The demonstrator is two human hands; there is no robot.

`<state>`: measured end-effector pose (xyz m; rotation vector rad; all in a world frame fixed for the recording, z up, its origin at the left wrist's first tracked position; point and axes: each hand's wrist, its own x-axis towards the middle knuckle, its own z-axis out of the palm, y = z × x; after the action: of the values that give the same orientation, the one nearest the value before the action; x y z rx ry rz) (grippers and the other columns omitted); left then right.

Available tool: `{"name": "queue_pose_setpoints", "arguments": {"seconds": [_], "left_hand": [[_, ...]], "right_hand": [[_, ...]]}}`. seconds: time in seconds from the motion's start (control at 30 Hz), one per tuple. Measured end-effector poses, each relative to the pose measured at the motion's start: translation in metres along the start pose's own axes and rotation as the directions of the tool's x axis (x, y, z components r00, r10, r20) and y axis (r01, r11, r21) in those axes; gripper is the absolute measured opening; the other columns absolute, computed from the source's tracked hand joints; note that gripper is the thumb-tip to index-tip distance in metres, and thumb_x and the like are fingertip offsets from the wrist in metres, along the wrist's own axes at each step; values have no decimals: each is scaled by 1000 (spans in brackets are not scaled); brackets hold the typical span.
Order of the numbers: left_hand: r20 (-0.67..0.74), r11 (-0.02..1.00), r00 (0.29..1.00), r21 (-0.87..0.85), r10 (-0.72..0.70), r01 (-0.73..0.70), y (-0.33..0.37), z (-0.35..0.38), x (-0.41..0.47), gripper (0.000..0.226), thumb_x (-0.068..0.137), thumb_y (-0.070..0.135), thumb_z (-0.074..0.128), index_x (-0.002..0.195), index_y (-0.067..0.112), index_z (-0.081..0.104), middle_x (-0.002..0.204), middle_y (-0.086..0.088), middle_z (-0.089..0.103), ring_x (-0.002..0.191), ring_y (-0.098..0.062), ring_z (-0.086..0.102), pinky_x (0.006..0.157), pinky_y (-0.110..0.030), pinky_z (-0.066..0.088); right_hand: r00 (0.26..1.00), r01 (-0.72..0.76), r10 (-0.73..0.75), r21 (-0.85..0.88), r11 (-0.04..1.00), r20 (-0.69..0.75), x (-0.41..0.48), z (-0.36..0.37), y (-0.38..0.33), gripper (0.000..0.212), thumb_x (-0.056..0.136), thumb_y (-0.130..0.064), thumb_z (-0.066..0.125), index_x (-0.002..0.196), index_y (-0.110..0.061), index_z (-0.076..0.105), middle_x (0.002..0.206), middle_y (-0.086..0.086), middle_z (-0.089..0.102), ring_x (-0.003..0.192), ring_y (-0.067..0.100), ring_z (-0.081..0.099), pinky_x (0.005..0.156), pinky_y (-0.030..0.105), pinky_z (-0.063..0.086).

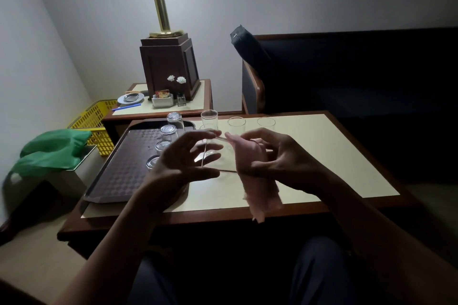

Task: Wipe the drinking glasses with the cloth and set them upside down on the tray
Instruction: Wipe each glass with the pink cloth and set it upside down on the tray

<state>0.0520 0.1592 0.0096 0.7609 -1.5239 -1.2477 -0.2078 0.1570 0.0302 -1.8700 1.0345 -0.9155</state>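
Legible text: none.
One red-and-orange printed card [162, 94], just before the dark wooden lamp base [171, 67]; print too small to read.

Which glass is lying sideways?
The glass held between left hand and right hand, pink cloth at one end; the rest stand upright on the table or inverted on the tray.

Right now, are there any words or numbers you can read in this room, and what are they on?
No text here can be read.
The colourful packet in the metal holder on the side table: some print, too small and blurred to read.
The held glass, pink cloth and tray: no writing shows.
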Motion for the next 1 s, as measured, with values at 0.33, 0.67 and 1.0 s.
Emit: {"name": "queue_pose_setpoints", "arguments": {"seconds": [0.33,0.67,1.0], "left_hand": [[-33,933,944,-168,-327,318,10,10,2,47,92,10,67,138,11,55,127,-29,65,106,-44,68,86,-38,63],[-47,887,916,-274,-399,373,-12,13,-6,56,84,16,78,136,10,58,125,-33,65,102,-44,67,88,-42,62],[-35,772,867,-474,-497,423,-4,15,-1,48,91,20,74,133,2,56,132,-34,63,114,-43,69,83,-41,65]], "right_hand": [[976,129,-140,-77,989,-165,4,17,18,45,92,-41,77,132,-22,69,119,-10,74,107,7,72,87,26,63],[947,62,-143,-274,960,-286,6,22,29,58,94,-63,61,134,-22,67,132,-8,61,109,10,65,83,21,56],[868,472,-494,-399,786,53,10,8,23,55,87,-44,79,133,-17,68,136,-1,66,123,6,59,89,7,53]]}}
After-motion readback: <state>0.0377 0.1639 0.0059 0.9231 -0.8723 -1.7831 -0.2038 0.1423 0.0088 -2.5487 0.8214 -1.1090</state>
